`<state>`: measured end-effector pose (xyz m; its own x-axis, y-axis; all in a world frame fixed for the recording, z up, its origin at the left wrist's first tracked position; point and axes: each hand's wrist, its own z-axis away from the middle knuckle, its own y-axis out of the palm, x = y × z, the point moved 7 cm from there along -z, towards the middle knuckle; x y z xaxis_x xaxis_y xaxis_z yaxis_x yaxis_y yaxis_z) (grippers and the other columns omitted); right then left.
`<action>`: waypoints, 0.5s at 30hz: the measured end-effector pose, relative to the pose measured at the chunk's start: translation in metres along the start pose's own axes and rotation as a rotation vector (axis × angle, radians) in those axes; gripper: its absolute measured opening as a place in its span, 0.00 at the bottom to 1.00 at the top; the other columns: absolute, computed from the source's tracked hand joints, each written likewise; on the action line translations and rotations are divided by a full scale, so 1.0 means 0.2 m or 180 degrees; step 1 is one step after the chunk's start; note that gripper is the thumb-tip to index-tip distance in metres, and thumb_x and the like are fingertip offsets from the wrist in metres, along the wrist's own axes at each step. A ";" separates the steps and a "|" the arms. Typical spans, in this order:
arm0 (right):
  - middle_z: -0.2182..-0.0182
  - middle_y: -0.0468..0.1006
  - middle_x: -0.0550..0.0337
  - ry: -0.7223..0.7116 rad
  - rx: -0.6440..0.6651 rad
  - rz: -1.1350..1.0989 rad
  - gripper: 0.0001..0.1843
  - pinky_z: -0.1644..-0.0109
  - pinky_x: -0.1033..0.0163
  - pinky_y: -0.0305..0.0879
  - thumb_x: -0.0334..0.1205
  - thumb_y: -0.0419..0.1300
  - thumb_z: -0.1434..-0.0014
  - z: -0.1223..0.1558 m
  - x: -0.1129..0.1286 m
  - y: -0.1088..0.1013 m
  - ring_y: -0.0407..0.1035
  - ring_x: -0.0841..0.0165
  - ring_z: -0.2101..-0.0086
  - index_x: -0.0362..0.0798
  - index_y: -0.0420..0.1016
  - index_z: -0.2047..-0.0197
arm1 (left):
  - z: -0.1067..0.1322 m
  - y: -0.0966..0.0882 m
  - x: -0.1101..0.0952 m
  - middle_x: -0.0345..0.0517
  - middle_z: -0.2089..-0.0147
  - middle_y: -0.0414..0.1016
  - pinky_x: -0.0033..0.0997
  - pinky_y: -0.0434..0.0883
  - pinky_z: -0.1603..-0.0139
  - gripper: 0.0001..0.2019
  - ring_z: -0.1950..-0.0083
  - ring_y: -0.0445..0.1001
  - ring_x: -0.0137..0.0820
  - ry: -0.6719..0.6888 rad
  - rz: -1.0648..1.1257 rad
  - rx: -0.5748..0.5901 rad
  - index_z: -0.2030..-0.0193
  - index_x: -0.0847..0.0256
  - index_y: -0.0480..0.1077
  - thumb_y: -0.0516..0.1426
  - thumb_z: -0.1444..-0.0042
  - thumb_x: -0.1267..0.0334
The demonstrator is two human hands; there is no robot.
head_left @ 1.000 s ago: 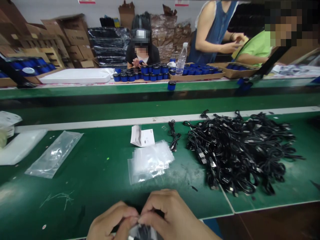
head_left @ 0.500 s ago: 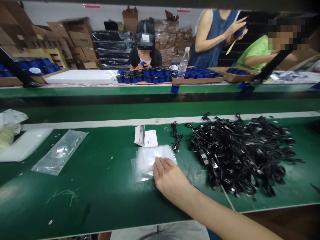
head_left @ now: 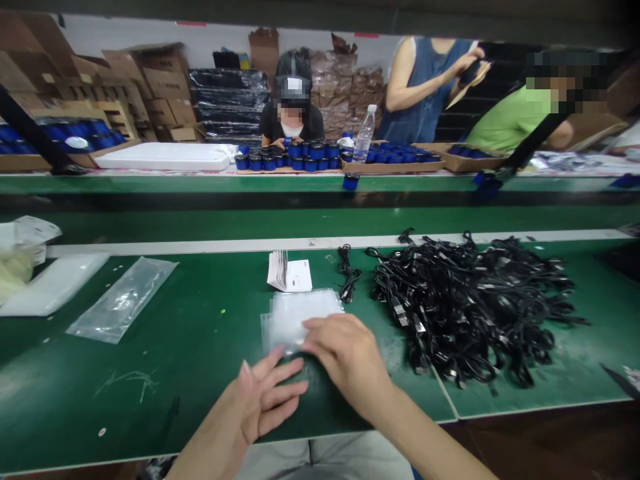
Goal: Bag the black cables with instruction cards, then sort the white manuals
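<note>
A small stack of clear plastic bags lies on the green table in front of me. My right hand rests on the near edge of that stack, fingertips pinched on a bag. My left hand hovers just left of it, fingers spread and holding nothing, its fingertips close to the bags. Behind the bags stands a stack of white paper leaflets. One coiled black cable lies beside them, and a large heap of black cables fills the table to the right.
A larger clear bag and white foam sheets lie at the left. Beyond a green conveyor, three people work at a far bench holding trays of blue round items, a water bottle and a white slab.
A second ago both hands were closed together on something near my lap. My right hand then reached to the bag stack; now my left hand has come up open beside it.
</note>
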<state>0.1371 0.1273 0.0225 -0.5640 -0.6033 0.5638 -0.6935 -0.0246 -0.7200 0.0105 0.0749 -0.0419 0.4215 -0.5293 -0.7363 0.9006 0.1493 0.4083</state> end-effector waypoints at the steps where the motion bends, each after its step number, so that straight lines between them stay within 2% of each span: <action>1: 0.61 0.79 0.64 -0.0430 -0.0012 -0.0037 0.08 0.49 0.63 0.58 0.33 0.55 0.40 0.03 0.06 0.01 0.70 0.70 0.57 0.51 0.74 0.67 | -0.01 0.01 -0.01 0.58 0.49 0.74 0.40 0.72 0.53 0.35 0.54 0.76 0.42 -0.0018 0.0088 -0.0016 0.52 0.62 0.72 0.57 0.60 0.36; 2: 0.59 0.79 0.65 -0.0753 0.0011 -0.0059 0.08 0.45 0.61 0.55 0.32 0.54 0.40 0.06 0.11 0.02 0.68 0.70 0.54 0.52 0.74 0.66 | -0.01 0.01 -0.01 0.56 0.51 0.75 0.38 0.73 0.54 0.31 0.54 0.76 0.41 -0.0021 0.0078 -0.0062 0.52 0.62 0.71 0.60 0.58 0.41; 3: 0.56 0.77 0.65 -0.0866 0.0011 -0.0079 0.06 0.43 0.59 0.54 0.33 0.55 0.40 0.09 0.14 0.02 0.67 0.69 0.52 0.52 0.73 0.65 | -0.01 0.01 -0.01 0.54 0.53 0.77 0.36 0.73 0.55 0.29 0.56 0.77 0.39 -0.0005 -0.0013 -0.0147 0.52 0.63 0.71 0.62 0.58 0.46; 4: 0.53 0.75 0.62 -0.0740 -0.0067 -0.0107 0.04 0.42 0.57 0.53 0.35 0.56 0.41 0.10 0.13 0.01 0.65 0.67 0.50 0.52 0.72 0.63 | 0.00 -0.01 -0.01 0.52 0.56 0.78 0.34 0.74 0.56 0.27 0.57 0.77 0.38 0.0026 -0.0147 -0.0266 0.53 0.64 0.71 0.64 0.58 0.50; 5: 0.51 0.73 0.58 -0.0424 -0.0198 -0.0174 0.06 0.43 0.56 0.54 0.38 0.57 0.42 0.11 0.10 -0.02 0.63 0.65 0.49 0.51 0.71 0.60 | 0.01 -0.03 -0.01 0.51 0.59 0.79 0.33 0.74 0.57 0.26 0.59 0.78 0.37 0.0048 -0.0288 -0.0397 0.54 0.64 0.72 0.65 0.59 0.52; 7: 0.49 0.69 0.50 0.0526 -0.0400 -0.0514 0.15 0.48 0.55 0.61 0.41 0.58 0.43 0.13 -0.01 -0.06 0.64 0.62 0.51 0.48 0.67 0.52 | 0.03 -0.08 0.00 0.50 0.62 0.80 0.33 0.75 0.58 0.26 0.60 0.78 0.37 0.0058 -0.0509 -0.0635 0.57 0.64 0.73 0.64 0.60 0.50; 9: 0.54 0.72 0.49 0.1387 -0.0204 -0.1159 0.18 0.56 0.60 0.66 0.41 0.56 0.43 0.15 -0.10 -0.05 0.69 0.65 0.58 0.46 0.65 0.49 | 0.05 -0.10 0.01 0.50 0.62 0.80 0.34 0.75 0.58 0.26 0.60 0.78 0.38 0.0040 -0.0669 -0.0693 0.58 0.64 0.73 0.64 0.61 0.47; 10: 0.59 0.74 0.52 0.1640 0.0065 -0.1498 0.16 0.61 0.63 0.67 0.40 0.56 0.43 0.15 -0.13 -0.02 0.70 0.67 0.64 0.45 0.68 0.52 | 0.06 -0.11 0.02 0.51 0.64 0.80 0.34 0.75 0.59 0.27 0.61 0.78 0.39 0.0003 -0.0759 -0.0656 0.59 0.64 0.73 0.63 0.61 0.46; 12: 0.71 0.75 0.58 0.1838 0.0565 -0.1909 0.09 0.69 0.68 0.64 0.39 0.55 0.44 0.16 -0.13 0.03 0.67 0.71 0.72 0.44 0.73 0.64 | 0.07 -0.12 0.01 0.52 0.63 0.80 0.36 0.75 0.58 0.28 0.61 0.78 0.40 0.0095 -0.0995 -0.0629 0.58 0.65 0.73 0.62 0.60 0.44; 13: 0.74 0.73 0.61 0.1838 0.0677 -0.1944 0.08 0.71 0.69 0.61 0.38 0.56 0.44 0.15 -0.12 0.04 0.66 0.73 0.73 0.44 0.74 0.69 | 0.07 -0.14 -0.01 0.52 0.60 0.79 0.36 0.75 0.57 0.28 0.59 0.78 0.40 0.0336 -0.1200 -0.0753 0.56 0.64 0.72 0.61 0.59 0.44; 15: 0.78 0.70 0.63 0.1862 0.0639 -0.1848 0.07 0.74 0.70 0.57 0.36 0.57 0.46 0.15 -0.13 0.05 0.63 0.74 0.75 0.43 0.73 0.74 | 0.12 -0.19 -0.11 0.51 0.52 0.75 0.37 0.73 0.53 0.28 0.54 0.75 0.39 0.1152 -0.1801 -0.1328 0.51 0.60 0.69 0.61 0.57 0.46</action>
<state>0.1582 0.1190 -0.0101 -0.3225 0.0569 0.9449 -0.8831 -0.3773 -0.2787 -0.0351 0.0598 -0.0280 -0.1685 -0.3246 -0.9307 0.9238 0.2773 -0.2640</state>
